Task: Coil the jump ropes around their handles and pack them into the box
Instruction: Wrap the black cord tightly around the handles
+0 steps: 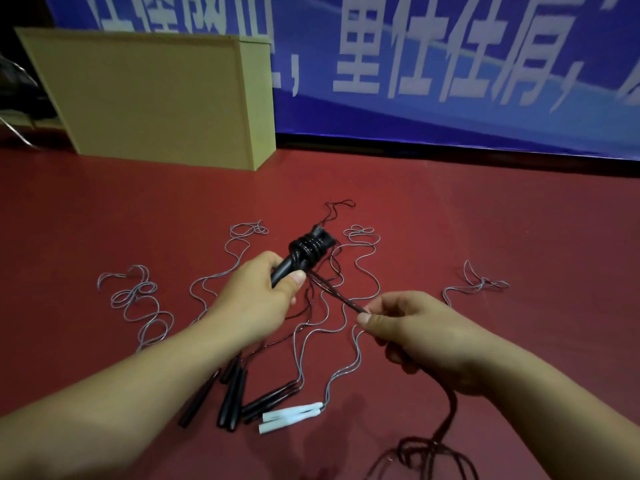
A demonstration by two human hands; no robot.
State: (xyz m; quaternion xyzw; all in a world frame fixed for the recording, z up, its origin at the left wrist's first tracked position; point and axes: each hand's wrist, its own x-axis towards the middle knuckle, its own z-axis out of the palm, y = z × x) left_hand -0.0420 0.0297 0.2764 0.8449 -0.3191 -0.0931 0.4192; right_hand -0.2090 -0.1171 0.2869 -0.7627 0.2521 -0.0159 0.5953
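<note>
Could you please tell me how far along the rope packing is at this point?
Done: nothing visibly packed; the box shows only its outside. In hand: left hand grips black handles with several coils on; right hand pinches the dark rope. Left: grey ropes, white handles and other black handles lie loose.

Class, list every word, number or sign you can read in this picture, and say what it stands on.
"重任在肩": blue banner, large white characters, blurred, so the reading is uncertain.
Characters at the banner's top left and far right: cut off and blurred, unreadable.
Cardboard box: no print visible.
Jump rope handles, black and white: no markings legible.
</note>
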